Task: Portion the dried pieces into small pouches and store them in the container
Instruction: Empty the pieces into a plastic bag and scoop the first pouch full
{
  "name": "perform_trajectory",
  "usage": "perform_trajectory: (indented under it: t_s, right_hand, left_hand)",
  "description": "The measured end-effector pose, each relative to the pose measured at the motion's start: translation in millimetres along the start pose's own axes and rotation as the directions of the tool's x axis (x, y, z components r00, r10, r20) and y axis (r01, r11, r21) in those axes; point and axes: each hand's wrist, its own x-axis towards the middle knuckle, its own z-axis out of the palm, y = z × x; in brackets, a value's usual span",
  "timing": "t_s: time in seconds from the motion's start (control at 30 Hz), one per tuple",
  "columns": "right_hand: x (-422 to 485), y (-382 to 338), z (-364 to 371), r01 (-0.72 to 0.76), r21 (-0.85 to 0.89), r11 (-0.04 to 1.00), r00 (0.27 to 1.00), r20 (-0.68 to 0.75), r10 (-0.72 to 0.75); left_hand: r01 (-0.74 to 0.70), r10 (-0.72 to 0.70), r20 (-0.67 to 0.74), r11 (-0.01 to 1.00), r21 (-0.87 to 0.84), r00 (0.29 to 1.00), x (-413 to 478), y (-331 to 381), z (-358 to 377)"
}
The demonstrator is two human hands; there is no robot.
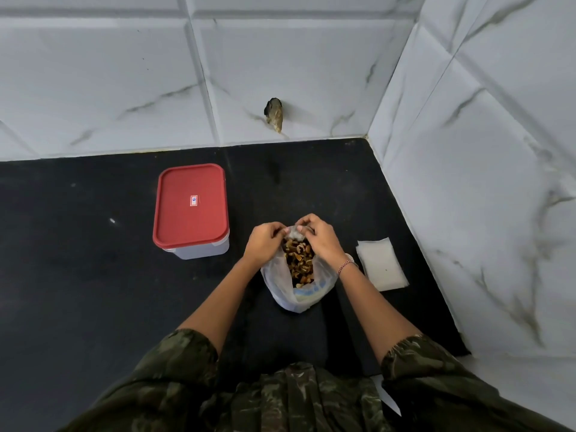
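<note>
Soft, even, fairly bright light; the pale walls [93,73] read bluish. The black table [62,275] carries a faint sheen. Tile lines [199,76] bow toward the frame edges; detail is slightly soft.

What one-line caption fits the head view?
Left hand and right hand pinch a small clear pouch over the open bag of dried pieces; red-lidded container at left, pouch stack at right.

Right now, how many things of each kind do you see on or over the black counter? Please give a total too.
Clear plastic container with red lid: 1
Large white plastic bag of dried pieces: 1
Small clear pouch, pinched by left hand and right hand: 1
Stack of flat white pouches: 1
Total: 4
</note>
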Motion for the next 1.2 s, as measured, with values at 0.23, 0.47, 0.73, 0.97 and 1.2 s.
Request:
perform_trajectory:
  t_s: [0.23,0.47,0.73,0.97,1.2]
  right_hand:
    - [-18,-5,4,0.092,-0.191,0.977,0.992,-0.064,-0.106]
    - [-75,-1,-2,-0.127,-0.344,0.93,0.962,-0.273,0.03]
    - [-106,11,8,-0.236,-0.191,0.953,0.957,-0.218,0.193]
    - [-105,8,3,-0.329,-0.044,0.943,0.912,-0.273,0.306]
    - [-101,6,6,-0.369,0.529,0.764,0.809,-0.221,0.544]
  left_hand:
    - [0.101,-0.116,-0.158,0.99,-0.103,0.981,-18,5,10]
    - [0.393,-0.41,-0.309,0.912,-0.117,0.858,-77,27,20]
    - [0.495,-0.612,-0.146,0.737,-0.46,0.777,-97,21,30]
    - [0.54,-0.744,0.065,0.419,-0.73,0.665,-101,12,30]
    - [0.538,-0.75,0.16,0.292,-0.791,0.642,-104,17,30]
